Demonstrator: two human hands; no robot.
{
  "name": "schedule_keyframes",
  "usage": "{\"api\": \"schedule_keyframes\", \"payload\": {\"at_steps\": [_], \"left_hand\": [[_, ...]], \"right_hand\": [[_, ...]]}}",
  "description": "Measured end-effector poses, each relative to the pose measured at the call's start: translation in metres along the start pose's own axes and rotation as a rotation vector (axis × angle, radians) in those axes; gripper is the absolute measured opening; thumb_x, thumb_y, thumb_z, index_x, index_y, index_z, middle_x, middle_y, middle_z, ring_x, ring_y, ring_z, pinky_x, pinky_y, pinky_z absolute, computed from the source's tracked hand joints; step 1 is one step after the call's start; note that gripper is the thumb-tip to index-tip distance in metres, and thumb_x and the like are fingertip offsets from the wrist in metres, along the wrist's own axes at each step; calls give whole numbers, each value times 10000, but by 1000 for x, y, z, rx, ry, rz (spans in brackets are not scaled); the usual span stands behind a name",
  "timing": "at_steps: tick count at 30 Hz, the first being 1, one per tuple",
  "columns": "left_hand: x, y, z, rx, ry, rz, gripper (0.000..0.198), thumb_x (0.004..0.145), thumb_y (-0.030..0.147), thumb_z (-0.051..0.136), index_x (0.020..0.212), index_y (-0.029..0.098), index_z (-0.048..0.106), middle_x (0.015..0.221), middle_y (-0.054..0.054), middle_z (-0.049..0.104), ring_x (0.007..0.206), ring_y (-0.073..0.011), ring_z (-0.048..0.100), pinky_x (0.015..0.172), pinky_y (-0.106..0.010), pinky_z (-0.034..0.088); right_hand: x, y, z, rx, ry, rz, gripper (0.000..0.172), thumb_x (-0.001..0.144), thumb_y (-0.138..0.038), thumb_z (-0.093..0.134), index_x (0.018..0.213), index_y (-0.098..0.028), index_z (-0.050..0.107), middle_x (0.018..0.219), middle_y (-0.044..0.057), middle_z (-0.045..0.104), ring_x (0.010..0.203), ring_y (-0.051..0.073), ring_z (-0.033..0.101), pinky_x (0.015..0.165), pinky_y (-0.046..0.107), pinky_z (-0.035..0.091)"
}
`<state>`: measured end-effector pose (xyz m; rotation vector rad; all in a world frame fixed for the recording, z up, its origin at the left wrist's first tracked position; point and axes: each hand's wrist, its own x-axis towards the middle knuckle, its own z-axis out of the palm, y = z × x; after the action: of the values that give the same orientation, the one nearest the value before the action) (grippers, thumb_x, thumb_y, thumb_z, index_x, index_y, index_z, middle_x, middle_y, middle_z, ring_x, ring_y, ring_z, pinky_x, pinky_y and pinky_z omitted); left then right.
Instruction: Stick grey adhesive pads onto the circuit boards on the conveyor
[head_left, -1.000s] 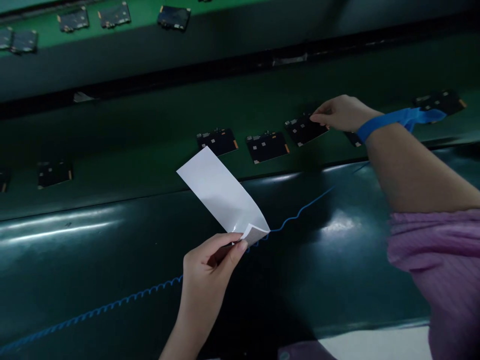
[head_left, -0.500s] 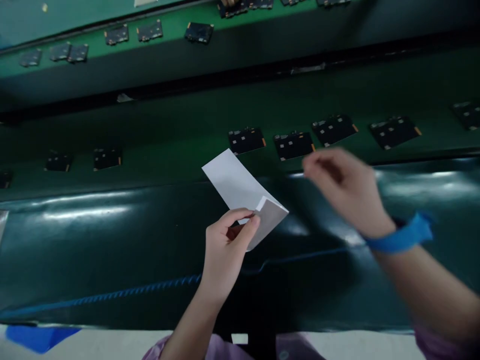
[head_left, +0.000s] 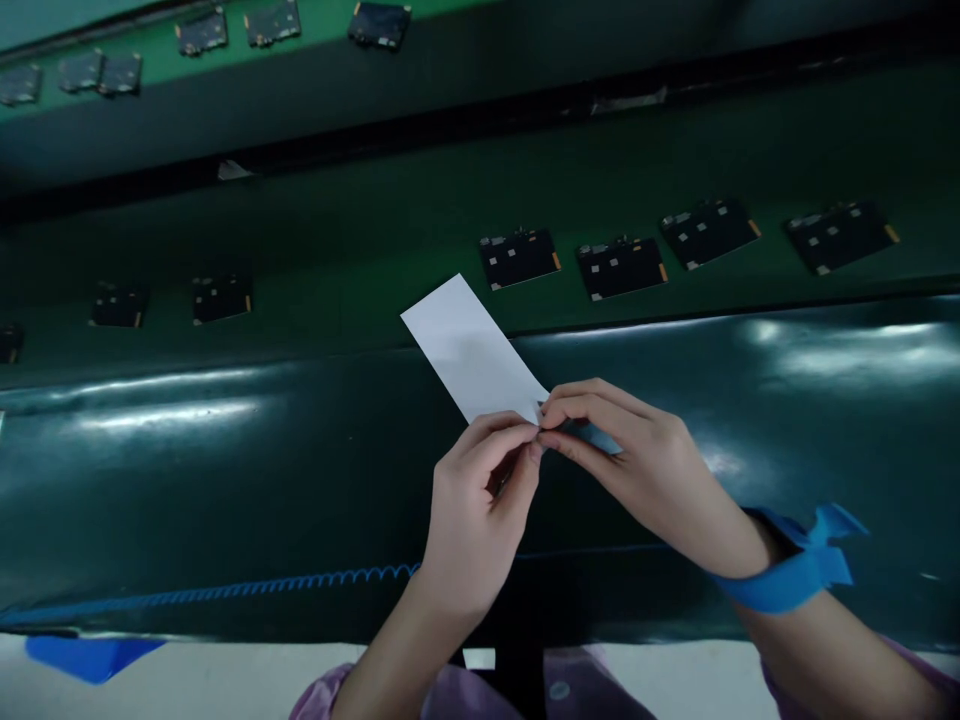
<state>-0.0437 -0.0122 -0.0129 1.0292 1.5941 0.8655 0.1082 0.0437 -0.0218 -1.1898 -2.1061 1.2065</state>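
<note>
A white sheet of paper (head_left: 474, 350), long and narrow, slants up and away from my hands over the dark green mat. My left hand (head_left: 484, 500) is closed, thumb and fingers pinching the sheet's near end. Against it, my right hand (head_left: 619, 440) is closed too, its fingertips pinching at the same corner and nearly touching the left ones. The paper's near edge is mostly hidden behind my fingers. Around my right wrist is a blue strap (head_left: 787, 580).
Several black circuit boards (head_left: 622, 268) lie spaced along the green belt (head_left: 360, 240) beyond the mat (head_left: 262, 480). More boards (head_left: 379, 25) rest on a raised green ledge at the back. A coiled blue cord (head_left: 300, 583) crosses the near mat.
My right hand has come in from the right and down to the paper's near end, joining the left. The folded-back grey flap is now mostly hidden. The view has shifted slightly.
</note>
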Motion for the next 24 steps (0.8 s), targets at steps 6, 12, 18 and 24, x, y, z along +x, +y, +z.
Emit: {"api": "schedule_keyframes", "payload": {"at_steps": [6, 12, 18, 24], "left_hand": [[0, -4, -10, 19, -110, -1, 111, 868, 190, 605, 849, 194, 714, 1263, -94, 640, 889, -210, 710, 624, -258, 592], [3, -4, -15, -74, -93, 34, 131, 854, 147, 611, 881, 197, 729, 1050, -61, 723, 953, -188, 703, 757, -257, 613], [6, -6, -18, -51, -65, 1, 137, 858, 170, 622, 924, 208, 735, 1026, -46, 728, 944, -182, 701, 777, -260, 612], [9, -7, -18, -24, -42, 22, 155, 882, 202, 598, 959, 220, 731, 1037, -41, 722, 966, -181, 691, 799, -277, 609]], "right_hand": [[-2, 2, 3, 105, -20, 31, 56, 926, -232, 550, 878, -222, 579, 903, 49, 648, 810, 162, 664, 642, 260, 591], [-5, 1, 9, 33, 80, -6, 70, 909, -208, 582, 933, -234, 642, 924, 46, 659, 804, 158, 664, 668, 275, 595], [-3, 0, 19, -51, 214, -94, 89, 887, -160, 606, 889, -227, 665, 901, 36, 663, 780, 148, 662, 682, 274, 596], [-3, 2, 25, -117, 284, -69, 122, 889, -173, 597, 873, -252, 688, 873, 29, 677, 748, 160, 671, 657, 292, 602]]}}
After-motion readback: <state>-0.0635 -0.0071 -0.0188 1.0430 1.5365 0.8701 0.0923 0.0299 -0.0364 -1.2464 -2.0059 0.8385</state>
